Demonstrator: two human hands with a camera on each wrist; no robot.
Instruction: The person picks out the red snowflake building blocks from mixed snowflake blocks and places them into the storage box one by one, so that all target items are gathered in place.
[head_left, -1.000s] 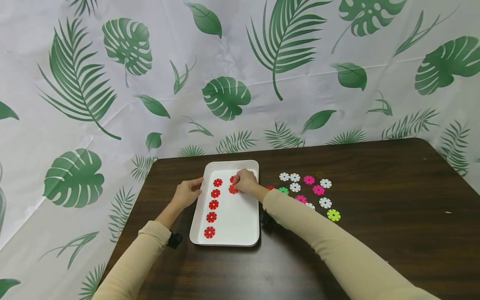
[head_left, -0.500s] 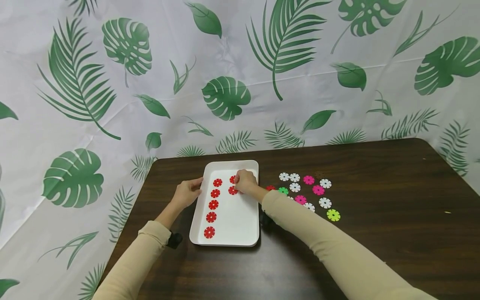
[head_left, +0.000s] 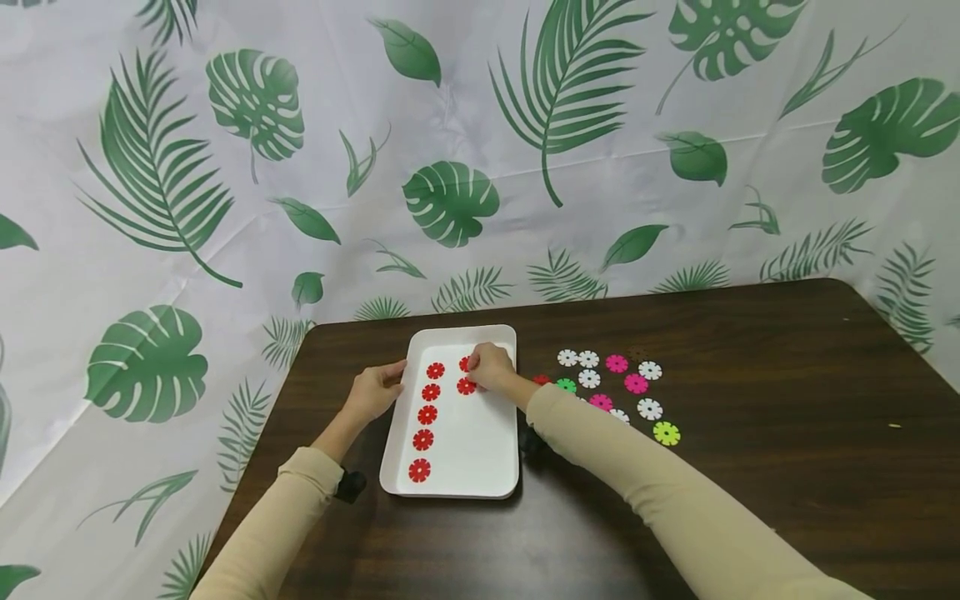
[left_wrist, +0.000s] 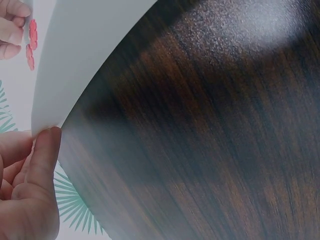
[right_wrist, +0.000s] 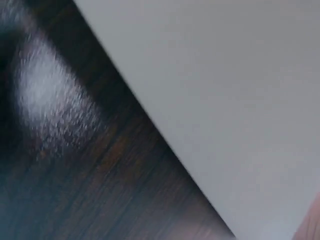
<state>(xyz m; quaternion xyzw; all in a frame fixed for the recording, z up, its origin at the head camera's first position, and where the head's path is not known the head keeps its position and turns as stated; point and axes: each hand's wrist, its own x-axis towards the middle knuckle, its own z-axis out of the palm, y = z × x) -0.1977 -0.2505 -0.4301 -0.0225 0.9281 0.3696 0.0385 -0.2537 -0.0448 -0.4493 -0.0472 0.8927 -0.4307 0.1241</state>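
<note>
A shallow white tray (head_left: pixel 480 450) lies on the dark wooden table, with several notched red discs (head_left: pixel 423 439) in a column along its left side. Two more red discs (head_left: pixel 467 386) lie at its upper right, the farther one partly covered by my right hand (head_left: pixel 491 367). That hand's fingers are bent beside these two discs; whether they pinch one is hidden. My left hand (head_left: pixel 369 396) holds the tray's left rim, thumb and fingers pinching it in the left wrist view. Mostly bare tray fills the right wrist view.
Right of the tray lie loose notched discs: white discs (head_left: pixel 650 408), pink discs (head_left: pixel 636 383), a yellow-green disc (head_left: pixel 667 433), a green disc (head_left: pixel 566 385) and a brown disc (head_left: pixel 638 354). My right forearm (head_left: pixel 600 450) partly covers some. A leaf-printed cloth (head_left: pixel 337 275) hangs behind the table.
My right fingertips have shifted slightly away from the nearer of the two upper-right red discs, which shows more fully now. My left hand stays on the rim. The head view has tilted slightly.
</note>
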